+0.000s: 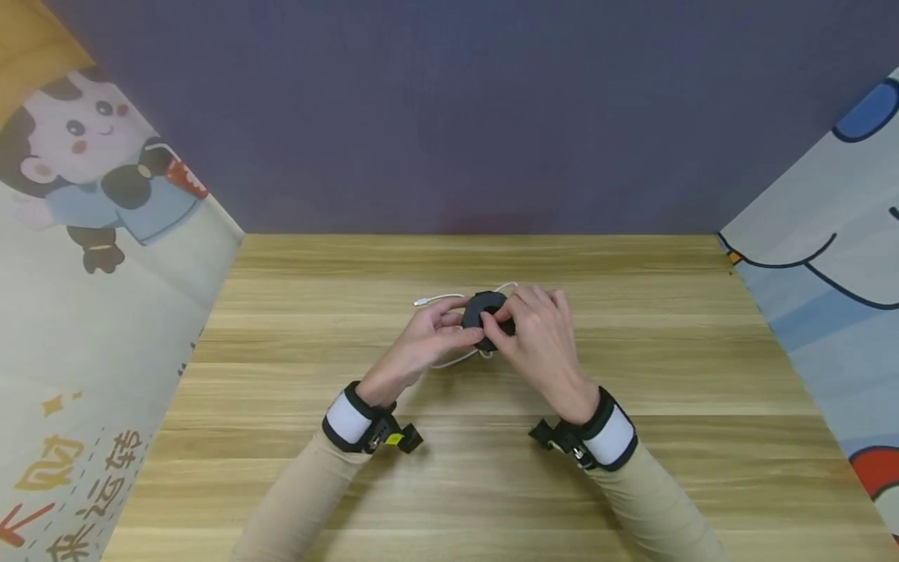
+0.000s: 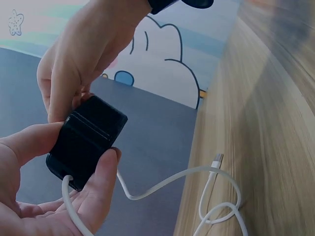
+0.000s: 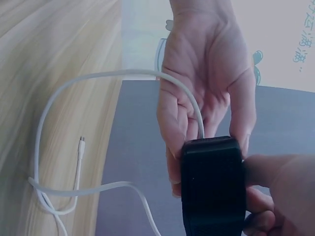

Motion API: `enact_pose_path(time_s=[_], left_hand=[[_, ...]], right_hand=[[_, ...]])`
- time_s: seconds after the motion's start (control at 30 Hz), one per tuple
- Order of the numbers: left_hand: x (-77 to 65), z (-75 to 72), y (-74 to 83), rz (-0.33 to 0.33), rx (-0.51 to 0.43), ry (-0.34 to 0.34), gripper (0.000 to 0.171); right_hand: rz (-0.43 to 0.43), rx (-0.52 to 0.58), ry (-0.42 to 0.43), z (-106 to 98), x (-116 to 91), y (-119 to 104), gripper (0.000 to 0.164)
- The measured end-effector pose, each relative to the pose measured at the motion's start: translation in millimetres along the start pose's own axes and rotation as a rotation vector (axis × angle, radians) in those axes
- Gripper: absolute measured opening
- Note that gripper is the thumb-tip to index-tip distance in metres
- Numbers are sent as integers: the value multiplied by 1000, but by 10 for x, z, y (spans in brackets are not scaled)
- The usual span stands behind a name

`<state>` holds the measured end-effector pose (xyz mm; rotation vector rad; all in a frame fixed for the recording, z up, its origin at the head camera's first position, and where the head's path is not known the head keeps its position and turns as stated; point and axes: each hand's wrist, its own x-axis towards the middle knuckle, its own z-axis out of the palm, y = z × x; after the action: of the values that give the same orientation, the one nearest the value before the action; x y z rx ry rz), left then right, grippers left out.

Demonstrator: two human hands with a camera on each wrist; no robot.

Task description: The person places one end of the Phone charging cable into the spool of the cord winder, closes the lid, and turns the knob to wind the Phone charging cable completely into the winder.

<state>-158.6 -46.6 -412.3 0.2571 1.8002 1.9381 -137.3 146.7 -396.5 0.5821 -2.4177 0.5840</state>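
A round black cable winder with an open middle is held up above the table between both hands. My left hand grips it by the rim, thumb on one side and fingers on the other. My right hand pinches at its middle with thumb and forefinger. A white cable comes out of the winder and loops down in the left wrist view. Its small metal-tipped plug lies on the wood in the right wrist view. What the right fingertips press on is partly hidden.
The wooden table spreads beneath both arms. A dark blue-grey panel stands at the back. Printed cartoon panels rise on the left and right. Each wrist wears a strap with a small camera.
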Motion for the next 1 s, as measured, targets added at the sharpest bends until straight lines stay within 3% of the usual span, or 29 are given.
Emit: enact_pose_path(time_s=[0.3,0.5,0.63,0.8,1.0], left_hand=[[-13,91,-2,43,-22,22,68],[-8,178,-30,52,-33,93,63],[-3,198,-52,58,-25,147,61],[-3,182,-64,53,-28,167,60],[-5,138,-65,66,-49,166,61]], right_hand=[[144,70,48,51,-27,-40,22],[199,85,76,51,-29,-61,21],[180,88,72,41,-25,-54,24],[124,108,61,46,-33,-10,27],[-22,148,53,22,-46,95,17]])
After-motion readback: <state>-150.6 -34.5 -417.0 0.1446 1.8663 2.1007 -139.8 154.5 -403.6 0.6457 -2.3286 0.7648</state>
